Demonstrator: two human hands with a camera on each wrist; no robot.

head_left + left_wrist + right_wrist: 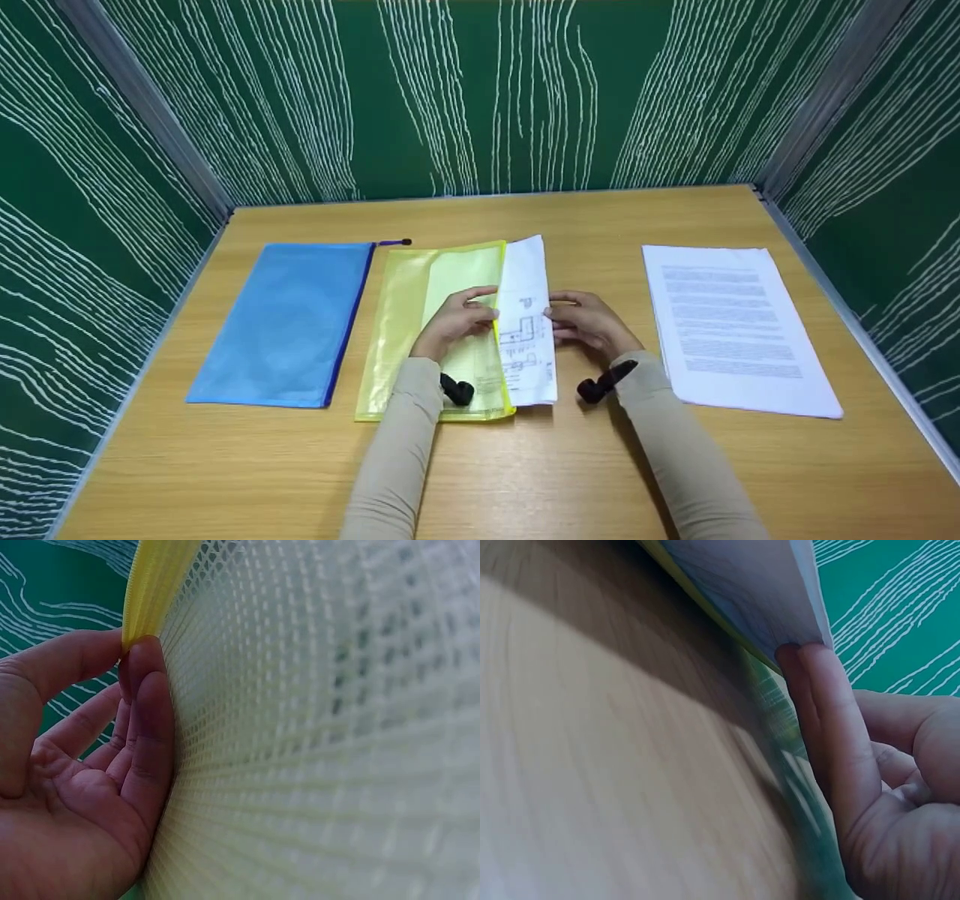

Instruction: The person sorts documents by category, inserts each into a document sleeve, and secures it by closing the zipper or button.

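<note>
A yellow mesh zip pouch (397, 322) lies at the middle of the table, with a stack of white papers (529, 270) partly inside it and sticking out at its right side. My left hand (457, 319) pinches the yellow zip edge (154, 592) of the pouch's opening between thumb and fingers. To the right, my right hand (592, 322) pinches the outer edge of the papers, which bear printed drawings. In the right wrist view the paper edge (780, 585) sits between the thumb and fingers.
A blue mesh zip pouch (281, 330) with a purple zip edge lies on the left of the wooden table (247, 472). On the right rests another stack of printed papers (731, 322). Green panels with white lines (480, 97) enclose the table's back and sides.
</note>
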